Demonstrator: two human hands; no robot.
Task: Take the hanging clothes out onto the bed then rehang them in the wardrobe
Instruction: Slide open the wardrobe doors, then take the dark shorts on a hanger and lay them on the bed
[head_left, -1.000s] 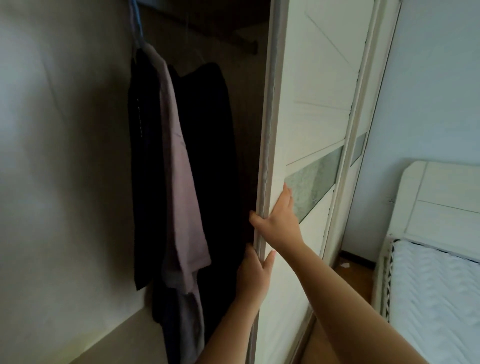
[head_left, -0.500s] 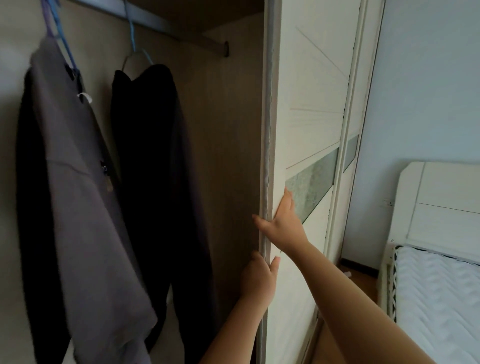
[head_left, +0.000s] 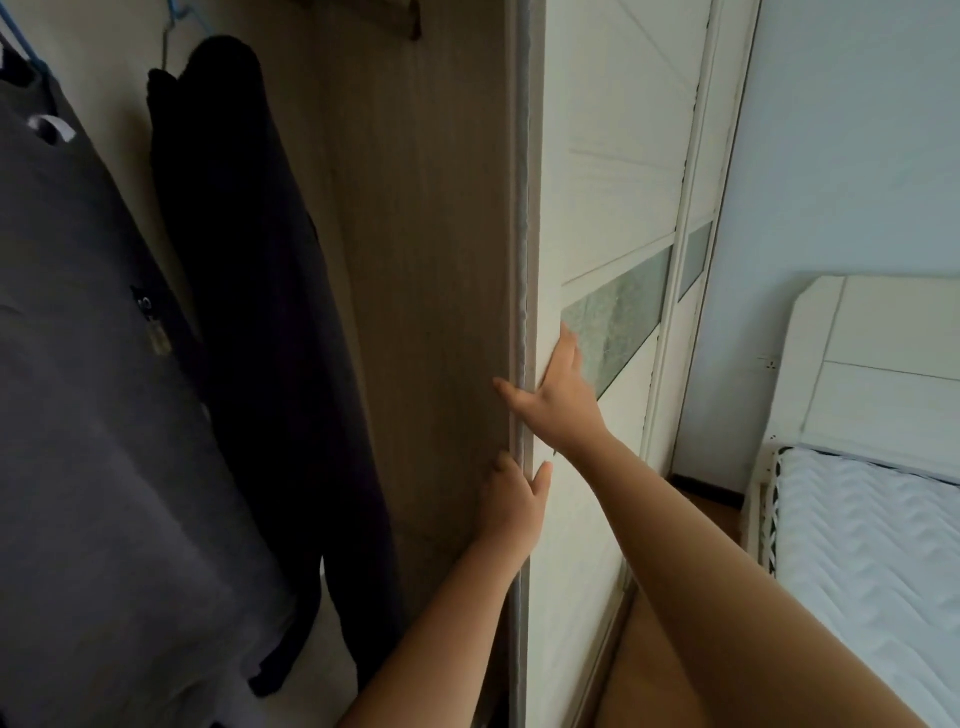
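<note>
Inside the open wardrobe a grey garment (head_left: 104, 415) hangs at the left on a blue hanger (head_left: 23, 47). To its right hangs a long black garment (head_left: 249, 312). The white sliding wardrobe door (head_left: 613, 171) stands to their right. My left hand (head_left: 514, 504) grips the door's left edge, fingers behind it and thumb on the front. Just above, my right hand (head_left: 558, 395) presses flat on the door's face with straight fingers, its thumb reaching across the edge. Neither hand touches the clothes.
A brown inner side panel (head_left: 426, 260) of the wardrobe lies between the clothes and the door. The bed's white quilted mattress (head_left: 862, 551) and white headboard (head_left: 883, 364) are at the right. A strip of wooden floor (head_left: 706, 506) runs between wardrobe and bed.
The door has slid right under both hands, so the opening is wider. The view has swung, and the clothes now sit further left and closer.
</note>
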